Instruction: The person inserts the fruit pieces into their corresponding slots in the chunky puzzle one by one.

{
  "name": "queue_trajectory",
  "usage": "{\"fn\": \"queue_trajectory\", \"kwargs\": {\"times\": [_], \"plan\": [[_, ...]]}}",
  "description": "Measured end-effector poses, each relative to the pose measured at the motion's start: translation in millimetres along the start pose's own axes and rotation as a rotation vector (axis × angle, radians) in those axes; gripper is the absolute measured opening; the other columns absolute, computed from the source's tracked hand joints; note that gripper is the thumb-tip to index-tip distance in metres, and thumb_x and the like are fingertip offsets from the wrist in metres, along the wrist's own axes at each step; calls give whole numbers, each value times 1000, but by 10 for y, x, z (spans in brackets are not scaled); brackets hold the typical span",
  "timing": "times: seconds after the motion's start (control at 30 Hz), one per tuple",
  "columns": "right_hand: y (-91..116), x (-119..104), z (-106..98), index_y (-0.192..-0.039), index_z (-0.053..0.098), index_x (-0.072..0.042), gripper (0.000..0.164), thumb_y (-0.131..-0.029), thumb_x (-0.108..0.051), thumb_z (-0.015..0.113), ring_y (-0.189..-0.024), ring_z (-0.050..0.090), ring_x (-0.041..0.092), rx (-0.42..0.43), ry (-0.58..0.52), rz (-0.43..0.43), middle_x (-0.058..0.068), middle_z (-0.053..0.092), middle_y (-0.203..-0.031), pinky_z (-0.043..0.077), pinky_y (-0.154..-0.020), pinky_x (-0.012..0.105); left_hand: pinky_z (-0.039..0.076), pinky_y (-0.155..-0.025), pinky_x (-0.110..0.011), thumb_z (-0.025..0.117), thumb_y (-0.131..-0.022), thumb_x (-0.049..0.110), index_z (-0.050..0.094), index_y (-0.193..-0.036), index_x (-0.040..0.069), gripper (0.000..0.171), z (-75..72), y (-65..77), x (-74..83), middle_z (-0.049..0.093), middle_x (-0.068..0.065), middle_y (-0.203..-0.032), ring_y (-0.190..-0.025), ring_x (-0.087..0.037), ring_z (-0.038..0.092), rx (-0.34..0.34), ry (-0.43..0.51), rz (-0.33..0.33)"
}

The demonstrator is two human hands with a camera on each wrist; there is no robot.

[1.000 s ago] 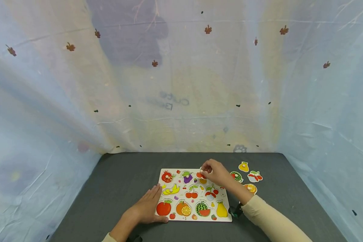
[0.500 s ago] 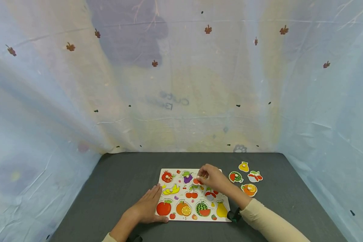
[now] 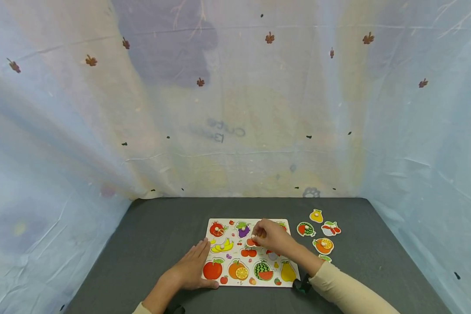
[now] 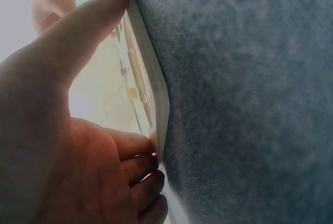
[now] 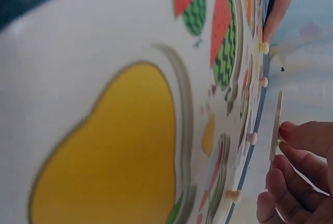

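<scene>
R hand pinches cherry piece by knob, 12 o'clock of cherry slot; poss. jam if misaligned. L hand, straight-fingered, at board's 9 o'clock; poss. slide if pressure's lax.

Dark grey tabletop. Lying flat on it: fruit puzzle board. From board centre: pear piece and watermelon piece, about 2 o'clock; red-and-white piece, between 2 and 3; orange piece, 3 o'clock; green-topped piece just beside, partly hidden.
</scene>
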State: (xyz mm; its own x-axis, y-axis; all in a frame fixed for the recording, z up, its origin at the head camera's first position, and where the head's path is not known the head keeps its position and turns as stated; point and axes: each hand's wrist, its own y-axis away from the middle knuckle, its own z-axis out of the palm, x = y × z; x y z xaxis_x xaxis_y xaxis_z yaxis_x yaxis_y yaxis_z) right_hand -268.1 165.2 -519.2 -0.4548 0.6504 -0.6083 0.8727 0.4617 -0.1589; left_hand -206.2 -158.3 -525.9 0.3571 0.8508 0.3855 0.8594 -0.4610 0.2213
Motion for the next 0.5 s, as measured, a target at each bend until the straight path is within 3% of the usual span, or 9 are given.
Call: {"fn": "queue_trajectory", "kwargs": {"times": [0.5], "plan": [[6, -32, 134, -96, 71, -17, 10, -98, -18, 81, -78, 55, 9, -59, -12, -29, -9, 59, -87, 52, -71, 24, 21, -131, -59, 87, -81, 62, 27, -166, -7, 125, -7, 5, -3, 22, -23, -175, -162, -41, 22, -5, 7, 6]]}}
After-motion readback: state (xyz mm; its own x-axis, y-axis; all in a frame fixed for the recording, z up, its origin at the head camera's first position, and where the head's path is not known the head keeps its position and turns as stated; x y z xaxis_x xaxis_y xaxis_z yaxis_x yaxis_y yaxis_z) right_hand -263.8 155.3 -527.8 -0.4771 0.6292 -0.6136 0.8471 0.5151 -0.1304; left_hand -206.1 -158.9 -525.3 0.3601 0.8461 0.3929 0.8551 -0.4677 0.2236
